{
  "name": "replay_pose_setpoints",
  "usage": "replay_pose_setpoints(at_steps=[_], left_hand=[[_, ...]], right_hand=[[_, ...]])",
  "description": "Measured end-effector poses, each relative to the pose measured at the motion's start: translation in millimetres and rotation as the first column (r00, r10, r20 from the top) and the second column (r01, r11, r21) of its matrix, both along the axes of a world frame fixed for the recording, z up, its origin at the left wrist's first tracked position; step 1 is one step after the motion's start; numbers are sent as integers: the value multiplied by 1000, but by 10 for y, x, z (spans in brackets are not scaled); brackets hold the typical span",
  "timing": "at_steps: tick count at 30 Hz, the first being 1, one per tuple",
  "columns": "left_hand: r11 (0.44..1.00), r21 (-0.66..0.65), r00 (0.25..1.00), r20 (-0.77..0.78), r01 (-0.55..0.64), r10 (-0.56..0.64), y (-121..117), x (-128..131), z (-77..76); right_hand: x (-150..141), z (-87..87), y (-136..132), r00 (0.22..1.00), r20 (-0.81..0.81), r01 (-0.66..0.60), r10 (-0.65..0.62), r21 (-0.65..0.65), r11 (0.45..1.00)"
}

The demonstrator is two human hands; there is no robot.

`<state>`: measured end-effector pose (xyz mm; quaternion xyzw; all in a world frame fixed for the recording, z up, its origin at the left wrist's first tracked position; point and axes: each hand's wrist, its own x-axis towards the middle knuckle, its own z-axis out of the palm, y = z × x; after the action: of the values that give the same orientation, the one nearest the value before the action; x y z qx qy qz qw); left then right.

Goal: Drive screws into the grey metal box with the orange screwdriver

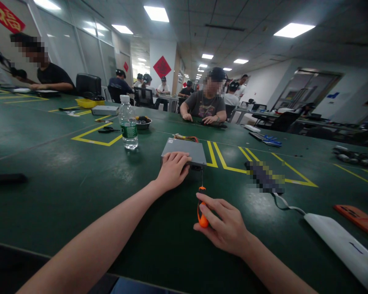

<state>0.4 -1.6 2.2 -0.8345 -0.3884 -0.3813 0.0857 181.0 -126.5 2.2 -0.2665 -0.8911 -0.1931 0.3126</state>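
Head-worn view, facing forward, angled down

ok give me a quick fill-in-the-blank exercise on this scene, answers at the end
1. The right hand holds a screwdriver with a black and ____ handle.
2. The left hand rests on a metal box coloured ____.
3. Seen from the camera, the water bottle stands to the ____ of the metal box.
4. The tape lines on the green table are ____.

Missing words: orange; grey; left; yellow
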Motion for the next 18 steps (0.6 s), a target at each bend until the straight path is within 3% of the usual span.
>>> replay_pose_setpoints(at_steps=[6,13,18], left_hand=[[1000,2,1000,-7,2,-2,0,-2,4],[1000,7,1000,-9,5,-5,-6,-6,13],[1000,8,1000,-8,3,-3,3,0,-2]], right_hand=[[44,-40,-8,994,-110,-23,17,-54,998],[11,55,-33,998,57,19,-16,-45,999],[38,30,-4,996,-89,15,-13,19,1000]])
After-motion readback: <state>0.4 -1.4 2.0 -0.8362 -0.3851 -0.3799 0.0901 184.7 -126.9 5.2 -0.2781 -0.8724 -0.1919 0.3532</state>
